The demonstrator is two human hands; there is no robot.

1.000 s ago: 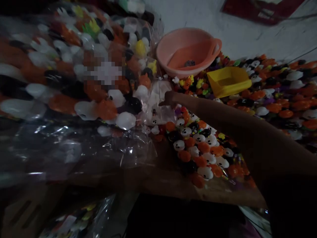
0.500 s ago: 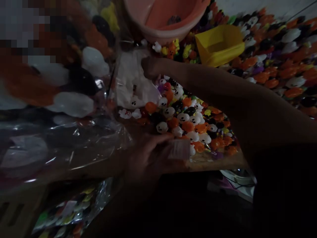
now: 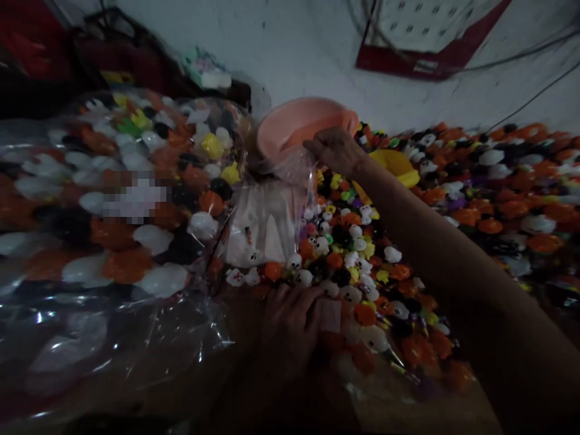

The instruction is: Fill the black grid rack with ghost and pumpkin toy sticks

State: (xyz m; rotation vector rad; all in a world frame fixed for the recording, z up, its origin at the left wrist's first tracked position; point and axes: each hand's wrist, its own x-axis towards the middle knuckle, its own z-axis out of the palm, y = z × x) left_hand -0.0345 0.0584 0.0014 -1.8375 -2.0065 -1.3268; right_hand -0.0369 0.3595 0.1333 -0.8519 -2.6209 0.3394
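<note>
The right hand (image 3: 336, 151) has risen in front of the pink basin (image 3: 274, 133), drawing up clear plastic (image 3: 302, 167). Leftmost sits a bulging bag of toys (image 3: 149, 241). The left hand (image 3: 292, 320) lies in shadow, fingers a little apart; whether it grips anything, I cannot tell. The plastic, between bag and right hand, should be light, limp, slippery: pinch its edge, as the right hand seems to. The forearm (image 3: 421, 220) partly hides a yellow scoop (image 3: 401, 164).
</note>
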